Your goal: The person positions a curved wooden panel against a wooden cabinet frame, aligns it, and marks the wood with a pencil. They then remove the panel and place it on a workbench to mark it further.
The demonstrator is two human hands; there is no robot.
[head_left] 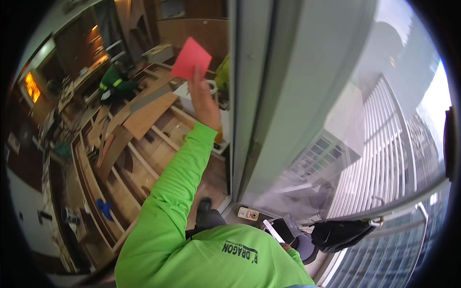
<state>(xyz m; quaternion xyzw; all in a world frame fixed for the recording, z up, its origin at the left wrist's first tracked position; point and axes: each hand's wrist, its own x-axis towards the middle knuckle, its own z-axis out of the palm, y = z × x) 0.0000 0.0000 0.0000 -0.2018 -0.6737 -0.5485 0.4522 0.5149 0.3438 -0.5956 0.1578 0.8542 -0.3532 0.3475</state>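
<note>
1. My left hand (205,103) is raised well out in front of me, just beside the tall pale window frame (293,86). Its fingers are almost straight and close together, and they have hold of a pink card by its lower part.
2. The pink card (191,55) is square and flat, tilted so that one corner points upward. Most of it sticks out past my fingertips, and its face shows plainly.
3. My right hand (286,246) is low down by my body, and only a small bit of it shows past my bright green shirt (211,259). It is near a white strip (272,231), but I cannot tell how far open it is or whether it has hold of anything.
4. Beyond my left arm, a large wooden frame (165,138) with many crossbars spreads over the floor. Loose brown boards (150,116) lie across it, and a blue object (104,210) is near its closer end.
5. A co-worker (113,82) in dark green with a yellow band is bent low at the far side of that frame.
6. Near my dark shoe (205,204), a small yellow and white box (248,213) is at the foot of the window frame.
7. To my right, a black bag (343,235) is beside a curved rail (404,201), with white slats (372,144) outside.
</note>
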